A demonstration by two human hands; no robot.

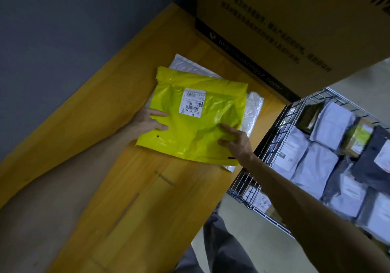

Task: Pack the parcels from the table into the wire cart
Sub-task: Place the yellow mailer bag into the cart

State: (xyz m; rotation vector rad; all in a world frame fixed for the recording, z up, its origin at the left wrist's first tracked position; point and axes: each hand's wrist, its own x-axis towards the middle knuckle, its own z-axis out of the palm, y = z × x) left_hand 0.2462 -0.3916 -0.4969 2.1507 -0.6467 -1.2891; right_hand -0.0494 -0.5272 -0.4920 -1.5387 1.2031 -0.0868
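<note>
A big printed cardboard box (285, 30) stands across the far end of the wooden table (126, 188). The wire cart (272, 146) is parked just beside the table's right edge and already holds many grey, white and dark parcels (316, 163) packed close together, so most of the job looks done.

What seems left is a small stack near the table's far right corner. It is a yellow parcel (196, 133), label up, lying on top of white bubble mailers (253, 108) whose number cannot be told.

Both hands are on the yellow parcel, apart from each other. The left hand (147, 121) grips its left edge and the right hand (236, 140) pinches the film near its right edge, likely to lift it to the cart.
</note>
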